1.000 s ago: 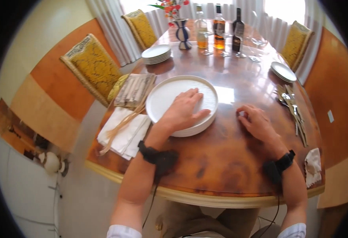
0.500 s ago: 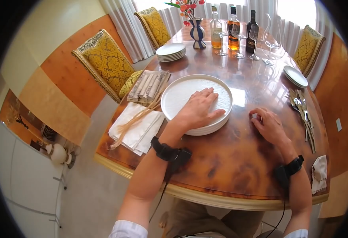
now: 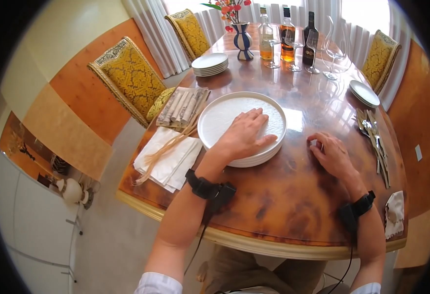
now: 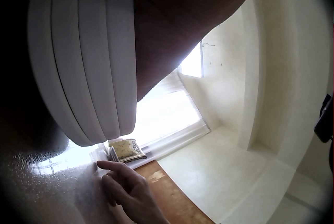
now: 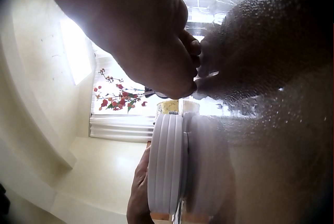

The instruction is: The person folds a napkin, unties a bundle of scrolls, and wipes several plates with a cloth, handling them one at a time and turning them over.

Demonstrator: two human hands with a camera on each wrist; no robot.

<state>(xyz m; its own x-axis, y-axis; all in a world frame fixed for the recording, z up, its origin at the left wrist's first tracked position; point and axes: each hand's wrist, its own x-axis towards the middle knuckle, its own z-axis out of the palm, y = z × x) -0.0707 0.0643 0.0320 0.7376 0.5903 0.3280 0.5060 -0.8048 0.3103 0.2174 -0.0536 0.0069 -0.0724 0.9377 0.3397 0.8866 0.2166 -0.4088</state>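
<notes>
A stack of several large white plates [image 3: 220, 120] with raised rims sits on the wooden table. My left hand [image 3: 244, 133] rests palm down on the top plate, fingers straight and thumb spread toward the right rim. In the left wrist view the layered plate edges [image 4: 94, 62] fill the upper left. To the right of the stack, my right hand [image 3: 331, 153] rests on the tabletop with loosely curled fingers and holds nothing. Its fingertips [image 5: 194, 52] touch the glossy surface in the right wrist view.
Left of the stack lie folded white napkins [image 3: 171, 157] under a straw tie [image 3: 168, 149], and patterned cloths [image 3: 183, 108]. Smaller plates [image 3: 210, 63], a vase [image 3: 244, 43], bottles [image 3: 287, 36] and wine glasses [image 3: 295, 46] stand farther back. Cutlery [image 3: 373, 137] and a cloth [image 3: 394, 215] lie right.
The head view has shifted, so the whole scene sits farther right than a second ago. Both hands keep their places, the left on the plates and the right on the table.
</notes>
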